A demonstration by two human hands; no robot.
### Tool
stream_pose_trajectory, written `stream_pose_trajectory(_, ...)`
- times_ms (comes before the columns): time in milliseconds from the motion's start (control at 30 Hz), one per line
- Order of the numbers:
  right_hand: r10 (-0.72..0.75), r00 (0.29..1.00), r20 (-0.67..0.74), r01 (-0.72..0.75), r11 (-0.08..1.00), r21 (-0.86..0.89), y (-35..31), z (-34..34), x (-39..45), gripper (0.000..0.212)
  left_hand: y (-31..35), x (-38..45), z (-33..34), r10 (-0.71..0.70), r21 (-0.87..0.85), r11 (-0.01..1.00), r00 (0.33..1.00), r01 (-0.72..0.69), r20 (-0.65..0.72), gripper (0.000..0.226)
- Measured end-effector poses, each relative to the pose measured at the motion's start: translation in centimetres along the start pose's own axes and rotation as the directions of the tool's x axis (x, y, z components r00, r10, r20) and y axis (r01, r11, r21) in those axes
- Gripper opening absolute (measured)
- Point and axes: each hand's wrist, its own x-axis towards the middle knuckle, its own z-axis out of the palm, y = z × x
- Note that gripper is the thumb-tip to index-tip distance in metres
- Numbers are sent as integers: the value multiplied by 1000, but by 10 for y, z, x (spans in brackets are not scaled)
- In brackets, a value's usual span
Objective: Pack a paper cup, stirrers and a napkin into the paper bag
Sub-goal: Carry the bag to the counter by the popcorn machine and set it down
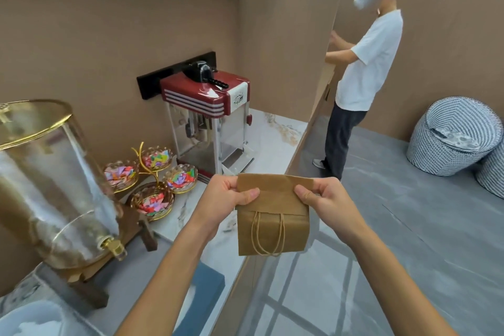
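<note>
— So, where is the paper bag (272, 224) right now?

— Up in the air, held between both hands over the edge of the tabletop (275, 131), partly above the grey floor (409, 226). It is folded flat, with the top part bent down over the front, and its two twine handles (268, 234) hang in loops against the lower half.

— And the hands?

— The left hand (226, 196) pinches the bag's upper left edge, thumb pressed on the front and fingers curled behind. The right hand (324, 199) pinches the upper right corner the same way. Both are closed on the paper, not spread.

— What stands on the tabletop?

— A red popcorn machine (210, 117) against the brown wall, well behind the bag. Nearer, to the left, a gold stand with four glass bowls (152, 174) full of bright paper pieces. Farther left is a big clear drink dispenser (46, 185) with a gold tap, sitting on a wooden base. A blue box (201, 292) lies under the left forearm.

— Anyone else around?

— A second person in a white T-shirt (365, 63) stands at the right, beyond the partition, with patterned poufs (458, 136) on the floor nearby.

— Cup, stirrers, napkin?

— I cannot make them out.
</note>
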Motion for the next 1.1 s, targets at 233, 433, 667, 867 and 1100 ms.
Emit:
stream_pose_trajectory(233, 50, 999, 16, -50, 999, 7, 21, -15, 64, 25, -8, 69, -1, -33, -26, 999, 999, 34, 20, 16)
stream_pose_trajectory(433, 59, 997, 48, -58, 998, -8, 46, -44, 130, 23, -13, 136, 15, -41, -10, 999, 999, 41, -21, 15)
stream_pose_trajectory(667, 30, 998, 63, -25, 996, -82, 89, -105, 236, 26, -21, 237, 56, -28, -32, 999, 992, 24, -122, 18)
stream_pose_trajectory(867, 64, 983, 169, -51, 996, -79, 111, -166, 315, 20, -24, 320, 101, -78, -78, 995, 977, 63, -197, 17)
stream_pose_trajectory(1100, 69, 965, 254, -32, 988, -151, 137, -215, 402, 37, -20, 400, 127, -102, -48, 994, 962, 93, -252, 18)
